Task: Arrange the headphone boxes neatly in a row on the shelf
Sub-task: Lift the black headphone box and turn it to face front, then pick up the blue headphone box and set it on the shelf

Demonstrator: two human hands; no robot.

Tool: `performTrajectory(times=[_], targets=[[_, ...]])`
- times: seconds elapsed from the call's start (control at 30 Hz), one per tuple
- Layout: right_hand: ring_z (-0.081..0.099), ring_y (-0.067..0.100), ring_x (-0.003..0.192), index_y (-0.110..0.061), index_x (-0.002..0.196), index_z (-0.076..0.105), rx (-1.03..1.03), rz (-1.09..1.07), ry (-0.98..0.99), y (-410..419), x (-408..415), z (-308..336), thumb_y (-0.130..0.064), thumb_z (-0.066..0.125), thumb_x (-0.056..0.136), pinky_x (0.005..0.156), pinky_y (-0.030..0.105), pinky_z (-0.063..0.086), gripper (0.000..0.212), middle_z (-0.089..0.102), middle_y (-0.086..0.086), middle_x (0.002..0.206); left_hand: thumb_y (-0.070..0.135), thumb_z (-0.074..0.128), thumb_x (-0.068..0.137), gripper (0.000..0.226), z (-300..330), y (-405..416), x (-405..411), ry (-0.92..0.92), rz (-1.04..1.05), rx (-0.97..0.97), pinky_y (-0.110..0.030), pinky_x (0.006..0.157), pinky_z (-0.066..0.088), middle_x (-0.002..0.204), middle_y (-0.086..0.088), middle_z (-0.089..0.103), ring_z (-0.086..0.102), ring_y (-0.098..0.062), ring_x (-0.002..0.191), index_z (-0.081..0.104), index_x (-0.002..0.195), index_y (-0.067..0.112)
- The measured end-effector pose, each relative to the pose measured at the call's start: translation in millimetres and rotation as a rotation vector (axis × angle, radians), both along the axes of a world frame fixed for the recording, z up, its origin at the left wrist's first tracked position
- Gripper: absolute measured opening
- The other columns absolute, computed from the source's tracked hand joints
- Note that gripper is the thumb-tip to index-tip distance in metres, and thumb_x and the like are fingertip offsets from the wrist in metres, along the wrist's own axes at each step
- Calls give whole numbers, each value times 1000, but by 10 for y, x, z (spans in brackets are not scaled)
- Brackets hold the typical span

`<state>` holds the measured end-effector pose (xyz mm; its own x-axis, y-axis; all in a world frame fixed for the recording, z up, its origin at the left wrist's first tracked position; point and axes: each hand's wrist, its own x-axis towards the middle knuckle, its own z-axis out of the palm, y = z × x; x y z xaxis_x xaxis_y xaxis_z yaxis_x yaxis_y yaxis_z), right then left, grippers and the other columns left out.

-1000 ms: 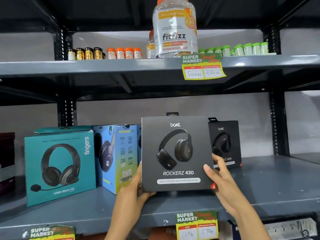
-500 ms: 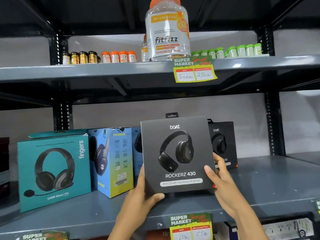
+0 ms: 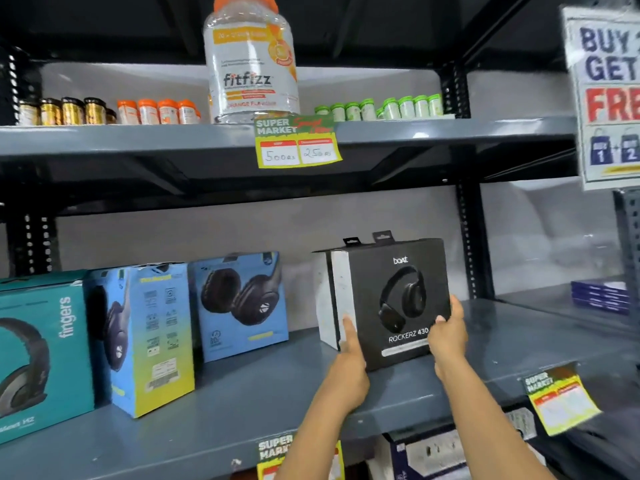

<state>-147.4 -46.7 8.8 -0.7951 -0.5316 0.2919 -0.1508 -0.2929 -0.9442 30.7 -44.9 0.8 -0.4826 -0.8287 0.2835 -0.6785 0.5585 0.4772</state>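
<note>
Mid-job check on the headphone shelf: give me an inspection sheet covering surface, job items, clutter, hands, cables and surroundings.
Surface: grey metal shelf, bare to the right of the held box.
Job's things: teal fingers box, blue-yellow box and blue box stand in a loose row, at unequal depths; black boat box is held, turned at an angle; a second black box's hang tab shows behind it.
Clutter: nothing seen.
Grippers: left hand grips the box's lower left corner; right hand grips its right edge.
Cables: nothing seen.
Surroundings: fitfizz jar and small bottles on the upper shelf, price tags, promo sign at right.
</note>
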Motion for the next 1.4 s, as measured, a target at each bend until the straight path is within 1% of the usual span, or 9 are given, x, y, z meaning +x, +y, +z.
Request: performTrajectory(times=[0.17,0.47,0.63,0.77,0.83,0.93,1.07,1.2,1.4], targets=[[51,33,105,-26,145,30,111,-123,54,-63,-29,48,9,36,89,87,44,44,67,49,17,127,-6,36,89,90,80,-120,-267,10,137,24,-38,89,46,129,-24,53,58,-34,109,-30,145,21],[47,37,119,-23,150,22,161,-166,98,-114,-105,-4,9,42,89,95,49,45,71,40,19,138,7,38,95,81,-1,-151,-256,-26,113,39,-36,86,45,118,-14,56,54,-26,93,-21,149,17],[40,44,125,-10,142,31,-26,-369,180,101,278,29,-3,52,90,99,54,40,56,35,27,143,40,30,100,58,12,70,391,-290,23,119,-43,117,18,160,-7,18,21,-31,145,15,152,18],[43,35,126,-11,138,42,-84,-130,364,300,1239,-4,-4,57,87,98,42,40,53,44,18,137,62,19,93,65,-100,381,1471,-313,195,-14,-31,118,9,160,12,17,14,-8,147,20,150,32],[40,26,131,-12,145,32,-40,115,504,275,1899,-9,-12,59,88,102,31,35,62,42,11,142,92,-11,53,114,-104,551,1951,-329,282,-67,-28,117,10,159,20,14,12,-2,146,17,150,39],[23,22,142,-11,152,11,6,419,625,165,2874,9,-27,60,88,112,29,26,82,25,9,153,83,-39,15,152,-148,565,2568,-306,464,-82,-28,117,11,158,21,16,13,-1,145,19,149,41],[-2,31,148,-6,150,-15,223,607,606,-35,3624,28,-39,66,81,117,37,14,112,-1,15,161,86,-38,20,149,-271,491,3163,-218,651,-128,-25,115,14,156,20,24,19,-1,144,28,146,41],[15,38,144,-6,147,-24,296,558,552,-276,3866,-36,-45,72,74,114,42,25,126,16,23,155,86,-36,24,143,-287,566,3235,-236,651,-161,-24,114,12,157,22,17,14,1,144,20,148,41],[38,38,130,-20,150,-17,275,526,512,-454,3916,-60,-28,75,75,102,42,41,118,35,19,143,87,-35,25,143,-285,558,3296,-190,640,-171,-26,115,9,158,22,13,9,1,145,16,149,40]])
